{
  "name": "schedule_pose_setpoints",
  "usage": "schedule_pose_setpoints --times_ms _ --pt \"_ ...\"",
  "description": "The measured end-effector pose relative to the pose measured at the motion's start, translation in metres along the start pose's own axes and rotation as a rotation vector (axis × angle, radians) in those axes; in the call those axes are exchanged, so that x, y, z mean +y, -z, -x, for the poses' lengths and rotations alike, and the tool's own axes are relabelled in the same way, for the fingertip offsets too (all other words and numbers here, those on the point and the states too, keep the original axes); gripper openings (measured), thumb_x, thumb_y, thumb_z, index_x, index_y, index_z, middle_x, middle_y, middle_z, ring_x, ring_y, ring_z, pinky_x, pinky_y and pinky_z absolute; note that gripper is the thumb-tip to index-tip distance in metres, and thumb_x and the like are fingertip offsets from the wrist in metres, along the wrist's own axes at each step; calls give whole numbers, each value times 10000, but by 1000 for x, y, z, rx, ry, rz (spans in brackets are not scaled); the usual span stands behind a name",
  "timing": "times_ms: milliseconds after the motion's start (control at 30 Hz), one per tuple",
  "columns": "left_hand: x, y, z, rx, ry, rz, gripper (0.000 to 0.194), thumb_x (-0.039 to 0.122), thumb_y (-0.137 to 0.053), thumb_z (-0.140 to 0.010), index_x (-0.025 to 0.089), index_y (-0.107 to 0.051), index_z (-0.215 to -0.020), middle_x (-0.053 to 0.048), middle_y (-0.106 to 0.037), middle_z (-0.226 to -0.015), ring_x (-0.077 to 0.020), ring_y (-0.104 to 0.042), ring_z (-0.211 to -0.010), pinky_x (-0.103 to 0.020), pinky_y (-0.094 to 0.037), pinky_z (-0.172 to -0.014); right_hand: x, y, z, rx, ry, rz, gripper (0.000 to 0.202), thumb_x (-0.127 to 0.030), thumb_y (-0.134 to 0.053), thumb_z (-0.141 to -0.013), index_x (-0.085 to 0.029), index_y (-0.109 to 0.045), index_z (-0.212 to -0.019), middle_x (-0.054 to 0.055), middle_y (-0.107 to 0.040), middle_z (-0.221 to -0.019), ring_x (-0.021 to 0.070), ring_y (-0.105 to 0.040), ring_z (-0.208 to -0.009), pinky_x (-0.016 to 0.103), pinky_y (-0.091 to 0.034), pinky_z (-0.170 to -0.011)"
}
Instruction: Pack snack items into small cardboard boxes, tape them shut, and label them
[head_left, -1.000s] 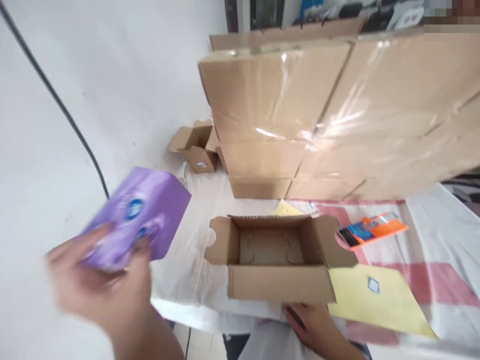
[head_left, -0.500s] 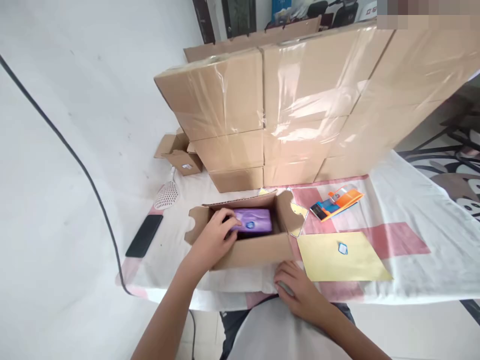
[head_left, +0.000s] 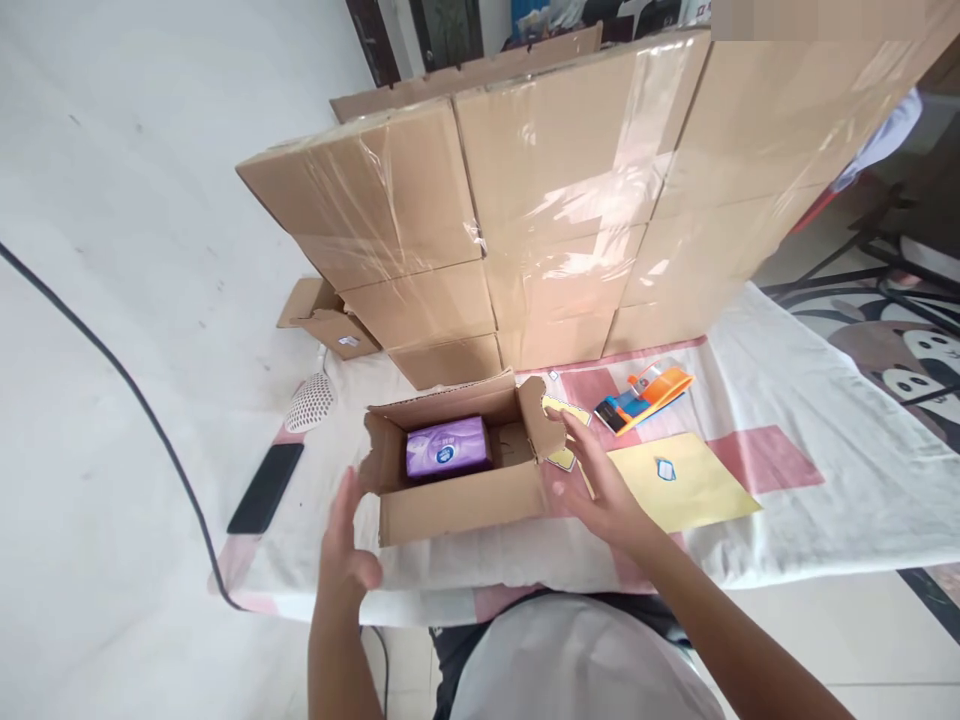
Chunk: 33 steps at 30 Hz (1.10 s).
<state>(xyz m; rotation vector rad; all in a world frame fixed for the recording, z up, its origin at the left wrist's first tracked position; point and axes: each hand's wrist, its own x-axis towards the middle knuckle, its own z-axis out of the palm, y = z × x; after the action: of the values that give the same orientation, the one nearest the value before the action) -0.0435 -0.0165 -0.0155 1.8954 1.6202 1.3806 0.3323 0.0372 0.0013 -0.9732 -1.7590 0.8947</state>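
An opened cardboard box (head_left: 461,508) stands on the cloth in front of me, its flaps spread. Inside, toward its left end, lies a purple soft pack (head_left: 450,448) that looks like tissues. My left hand (head_left: 346,545) is held by the box's left flap, thumb and fingers apart, with nothing in it. At the other end, my right hand (head_left: 596,480) is beside the right flap, fingers spread and holding nothing. Whether its fingertips touch that flap I cannot tell.
A wall of taped cartons (head_left: 555,190) rises behind. Right of the box lie a yellow sheet (head_left: 697,490) with a small white-and-blue piece and an orange-and-blue tape dispenser (head_left: 641,398). On the left are a black phone (head_left: 266,488), a white perforated object (head_left: 310,402) and a small open carton (head_left: 341,332).
My left hand has let go of the purple pack and moved out left of the box. My right hand has risen from the table edge to the right flap.
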Motion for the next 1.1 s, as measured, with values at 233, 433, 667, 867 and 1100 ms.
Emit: schedule_pose_setpoints --times_ms 233,433,667,867,1100 --pt "20 -14 -5 -124 -261 -395 1036 852 -670 -696 351 -436 -1572 -131 -717 -1331 -400 -554 -1392 -570 -476 -1127 13 -8 -25 -220 137 49 462 -591 -599 -976 -272 -599 -1312 98 -215 -1729 343 -186 -1610 584 -295 -1263" --pt "46 -27 -35 240 58 -368 556 678 -605 -915 333 -642 -1349 -45 -758 -939 -270 -736 -869 -424 -591 -836 7 -25 -40 -122 68 -248 591 -759 -367 -989 -230 -621 -922 96 -306 -1696 335 -275 -1582 540 -330 -1243" --pt "73 -53 -89 46 -125 -627 533 394 -619 -976 368 -528 -1501 -120 -522 -1550 -395 -348 -1529 -628 -255 -1213 13 -31 -54 13 66 -166 476 -637 -538 -986 -213 -562 -770 92 -265 -1720 352 -418 -1486 523 -367 -1191" --pt "88 -60 -82 -197 -151 -704 352 464 -509 -1032 287 -701 -1267 -77 -714 -1242 -294 -684 -1070 -532 -378 -1125 26 -19 -44 103 68 -150 1062 -761 -758 -767 -286 -247 -1568 192 -291 -1684 358 -476 -1439 526 -455 -1106" --pt "78 -61 -62 -370 -241 -787 886 800 -380 -934 179 -460 -1560 -230 -533 -1516 -435 -611 -1247 -554 -479 -1040 41 55 14 607 -285 120 245 -434 -600 -1001 -272 -637 -1182 97 -704 -1178 229 -677 -961 390 -538 -792"
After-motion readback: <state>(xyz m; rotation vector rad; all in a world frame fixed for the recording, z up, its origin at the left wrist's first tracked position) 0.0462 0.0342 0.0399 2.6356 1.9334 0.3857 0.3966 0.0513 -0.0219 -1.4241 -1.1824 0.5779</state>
